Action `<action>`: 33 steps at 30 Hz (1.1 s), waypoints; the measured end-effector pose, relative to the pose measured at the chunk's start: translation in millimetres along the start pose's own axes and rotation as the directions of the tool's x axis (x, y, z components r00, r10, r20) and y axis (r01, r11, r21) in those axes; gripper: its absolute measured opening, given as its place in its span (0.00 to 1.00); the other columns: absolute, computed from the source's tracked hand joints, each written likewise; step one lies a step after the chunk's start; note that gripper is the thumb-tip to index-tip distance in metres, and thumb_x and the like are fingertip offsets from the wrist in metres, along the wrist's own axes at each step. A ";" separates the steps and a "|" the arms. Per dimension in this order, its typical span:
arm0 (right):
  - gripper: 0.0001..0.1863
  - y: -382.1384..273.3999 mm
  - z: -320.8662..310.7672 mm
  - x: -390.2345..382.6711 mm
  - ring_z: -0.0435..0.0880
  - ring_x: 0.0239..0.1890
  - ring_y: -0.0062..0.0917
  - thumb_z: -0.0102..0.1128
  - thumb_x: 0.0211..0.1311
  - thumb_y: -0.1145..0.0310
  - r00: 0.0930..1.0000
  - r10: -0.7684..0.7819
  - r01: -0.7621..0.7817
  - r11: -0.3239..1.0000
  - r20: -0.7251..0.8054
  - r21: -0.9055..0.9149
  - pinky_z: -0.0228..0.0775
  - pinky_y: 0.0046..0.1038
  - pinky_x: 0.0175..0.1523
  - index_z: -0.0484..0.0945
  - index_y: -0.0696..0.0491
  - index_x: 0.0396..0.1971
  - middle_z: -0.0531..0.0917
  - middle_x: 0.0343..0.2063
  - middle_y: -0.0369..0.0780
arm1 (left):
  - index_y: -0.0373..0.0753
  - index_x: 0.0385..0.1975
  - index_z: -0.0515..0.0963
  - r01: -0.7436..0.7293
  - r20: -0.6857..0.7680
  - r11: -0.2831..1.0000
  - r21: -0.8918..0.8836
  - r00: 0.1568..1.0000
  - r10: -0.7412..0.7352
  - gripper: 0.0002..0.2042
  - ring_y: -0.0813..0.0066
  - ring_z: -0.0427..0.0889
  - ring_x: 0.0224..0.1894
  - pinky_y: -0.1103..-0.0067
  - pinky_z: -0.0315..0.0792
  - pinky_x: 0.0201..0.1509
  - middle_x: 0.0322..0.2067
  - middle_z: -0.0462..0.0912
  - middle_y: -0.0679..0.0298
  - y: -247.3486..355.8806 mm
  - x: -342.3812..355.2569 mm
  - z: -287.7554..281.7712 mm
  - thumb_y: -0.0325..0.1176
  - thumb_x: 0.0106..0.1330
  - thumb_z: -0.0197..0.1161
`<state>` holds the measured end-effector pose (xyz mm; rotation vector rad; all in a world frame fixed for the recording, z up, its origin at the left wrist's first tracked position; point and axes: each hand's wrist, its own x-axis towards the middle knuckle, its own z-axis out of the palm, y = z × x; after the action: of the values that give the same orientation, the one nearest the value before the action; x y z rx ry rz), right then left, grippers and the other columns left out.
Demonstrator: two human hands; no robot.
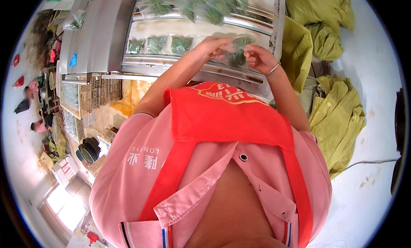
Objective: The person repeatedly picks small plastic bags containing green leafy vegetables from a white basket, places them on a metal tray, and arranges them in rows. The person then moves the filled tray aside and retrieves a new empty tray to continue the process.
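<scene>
tan crates (95, 94) far left | three clear bags of greens (181, 44) in row on white belt (197, 29) | L hand (211, 47): fingers extended, motion-blurred, can't tell grip | work bag (236, 58): on belt between hands, greens inside | R hand (261, 59): fingers curled at bag's right edge, can't tell if pinching | yellow-green sacks (338, 113) far right

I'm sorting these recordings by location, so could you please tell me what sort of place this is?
Probably a packing workshop: clear bags of green material lie on a pale, metal-framed surface, with slatted crates and bulky yellow-green sacks nearby.
</scene>
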<state>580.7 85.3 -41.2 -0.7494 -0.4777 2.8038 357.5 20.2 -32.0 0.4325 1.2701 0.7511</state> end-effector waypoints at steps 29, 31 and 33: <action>0.15 18.3 -31.0 -47.1 0.79 0.33 0.43 0.58 0.48 0.58 0.881 -0.372 -0.392 -0.232 -0.291 -0.890 0.70 0.37 0.40 0.80 0.55 0.28 0.81 0.28 0.49 | 0.46 0.35 0.71 -0.453 0.589 -0.384 0.805 0.527 0.613 0.16 0.67 0.79 0.27 0.69 0.73 0.29 0.24 0.77 0.65 -67.2 -23.8 67.8 0.45 0.50 0.64; 0.15 20.0 -34.4 -46.1 0.79 0.33 0.43 0.59 0.48 0.59 0.880 -0.395 -0.361 -0.195 -0.264 -0.912 0.70 0.37 0.40 0.79 0.56 0.29 0.80 0.27 0.50 | 0.45 0.39 0.70 -0.404 0.540 -0.360 0.841 0.667 0.513 0.18 0.65 0.79 0.35 0.69 0.73 0.36 0.30 0.78 0.63 -75.1 -21.9 66.1 0.43 0.50 0.64; 0.15 30.1 -46.5 -50.4 0.79 0.32 0.44 0.59 0.48 0.60 0.855 -0.467 -0.309 -0.114 -0.223 -0.944 0.70 0.36 0.39 0.77 0.57 0.30 0.80 0.26 0.50 | 0.46 0.40 0.71 -0.379 0.465 -0.269 0.885 0.733 0.496 0.18 0.65 0.78 0.36 0.69 0.73 0.37 0.30 0.78 0.63 -72.3 -25.4 65.3 0.42 0.50 0.64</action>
<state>644.2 55.6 -67.5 -1.4885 -2.5343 1.2374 436.4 -40.9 -45.7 2.3648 1.5699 0.1911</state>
